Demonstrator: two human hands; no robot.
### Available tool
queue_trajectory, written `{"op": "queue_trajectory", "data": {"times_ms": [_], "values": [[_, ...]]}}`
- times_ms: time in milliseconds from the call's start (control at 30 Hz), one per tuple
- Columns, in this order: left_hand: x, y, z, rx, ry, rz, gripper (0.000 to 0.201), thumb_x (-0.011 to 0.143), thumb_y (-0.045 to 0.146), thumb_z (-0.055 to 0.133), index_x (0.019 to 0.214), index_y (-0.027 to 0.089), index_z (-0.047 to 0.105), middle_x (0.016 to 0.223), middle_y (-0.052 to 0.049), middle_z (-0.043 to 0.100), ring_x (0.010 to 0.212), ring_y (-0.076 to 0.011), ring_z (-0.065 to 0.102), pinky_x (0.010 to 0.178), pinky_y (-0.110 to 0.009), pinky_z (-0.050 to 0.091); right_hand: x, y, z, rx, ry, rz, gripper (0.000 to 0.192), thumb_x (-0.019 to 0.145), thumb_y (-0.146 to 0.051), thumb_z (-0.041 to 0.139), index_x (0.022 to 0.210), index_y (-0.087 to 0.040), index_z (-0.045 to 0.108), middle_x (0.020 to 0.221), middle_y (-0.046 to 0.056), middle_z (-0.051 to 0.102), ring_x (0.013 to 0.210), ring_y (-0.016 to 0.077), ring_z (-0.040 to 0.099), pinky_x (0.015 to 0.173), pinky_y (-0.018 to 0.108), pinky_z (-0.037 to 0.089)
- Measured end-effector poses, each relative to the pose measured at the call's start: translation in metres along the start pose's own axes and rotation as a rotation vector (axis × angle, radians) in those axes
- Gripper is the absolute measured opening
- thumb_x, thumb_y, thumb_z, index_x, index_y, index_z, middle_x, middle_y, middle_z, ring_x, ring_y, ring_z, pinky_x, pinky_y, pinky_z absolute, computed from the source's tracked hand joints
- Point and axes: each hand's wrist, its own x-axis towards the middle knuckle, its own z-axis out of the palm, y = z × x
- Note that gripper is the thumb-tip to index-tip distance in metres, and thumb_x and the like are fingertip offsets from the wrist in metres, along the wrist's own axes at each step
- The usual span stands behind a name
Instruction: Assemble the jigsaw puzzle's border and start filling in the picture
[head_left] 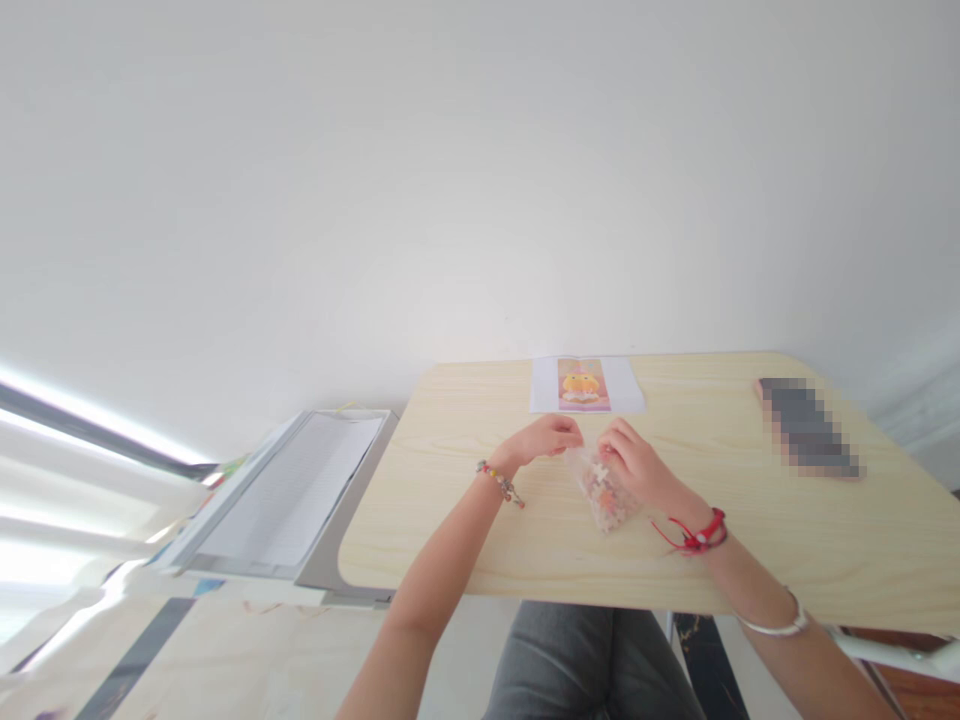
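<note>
On the pale tabletop (750,560), a small clear bag (604,494) of loose pieces lies mid-front; it is judged light, soft and crinkly, best pinched at its top edge. That edge is held between the left hand (546,438) and right hand (634,460), fingers closed narrowly.

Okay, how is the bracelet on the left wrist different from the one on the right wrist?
The left bracelet is a string of small multicoloured beads; the right bracelet is plain red cord. The left bracelet sits snug with one short end dangling, while the right bracelet trails loose strands toward the table. The right forearm also carries a silver bangle; the left does not. Both sit right at the wrist.
</note>
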Motion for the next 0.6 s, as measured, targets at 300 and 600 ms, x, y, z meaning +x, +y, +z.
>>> {"op": "queue_trajectory", "data": {"times_ms": [300,600], "values": [[-0.003,0.012,-0.014,0.293,-0.008,0.251,0.014,0.075,0.026,0.051,0.071,0.016,0.061,0.068,0.0,0.058,0.064,-0.012,0.05,0.063,-0.023,0.037,0.006,-0.02,-0.024,0.067,-0.107,-0.006,0.013,0.083,-0.011,0.041,0.078,-0.023,0.045,0.091,0.005,0.046,0.083,0.0185,0.049,0.076,0.035,0.045],[-0.026,0.04,-0.028,0.148,-0.011,0.204,0.031,0.083,0.043,0.049,0.093,0.018,0.066,0.079,-0.004,0.063,0.076,-0.0164,0.054,0.07,-0.027,0.04,0.014,-0.037,-0.046,0.31,-0.082,0.057,0.014,0.088,-0.028,0.043,0.074,-0.023,0.045,0.085,0.004,0.044,0.077,0.0174,0.048,0.066,0.031,0.045]]}}
